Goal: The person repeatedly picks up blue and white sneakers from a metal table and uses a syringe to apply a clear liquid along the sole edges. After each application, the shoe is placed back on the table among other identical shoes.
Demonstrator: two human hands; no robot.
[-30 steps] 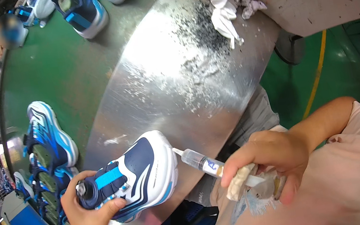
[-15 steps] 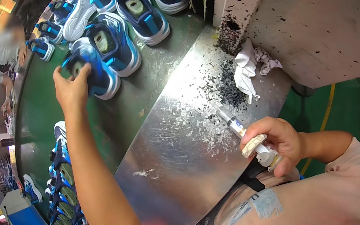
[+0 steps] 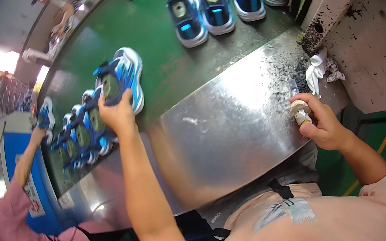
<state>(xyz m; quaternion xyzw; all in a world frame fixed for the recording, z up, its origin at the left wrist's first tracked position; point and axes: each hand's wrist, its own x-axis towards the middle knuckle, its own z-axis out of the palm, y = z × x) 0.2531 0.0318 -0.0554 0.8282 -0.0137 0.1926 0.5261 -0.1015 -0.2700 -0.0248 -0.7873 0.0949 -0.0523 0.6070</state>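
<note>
My left hand (image 3: 118, 113) reaches out over the green conveyor belt (image 3: 163, 64) and grips a blue and white sneaker (image 3: 120, 77) by its top. Just to its left stand more blue sneakers (image 3: 80, 134) in a row. My right hand (image 3: 319, 119) rests at the right end of the shiny metal work plate (image 3: 223, 120), closed around a small tape-wrapped tool (image 3: 299, 110) with a clear tip pointing away from me.
Several blue sneakers (image 3: 214, 2) sit further along the belt. A crumpled white rag (image 3: 316, 69) lies by a white, black-speckled machine housing (image 3: 367, 30). Dark specks cover the plate's right end. Another person in a pink sleeve (image 3: 13, 222) reaches toward the belt at left.
My left hand has shifted from placing a sneaker far up the belt to gripping one nearer the left row. The right hand, still holding the tool, stayed at the plate's right end.
</note>
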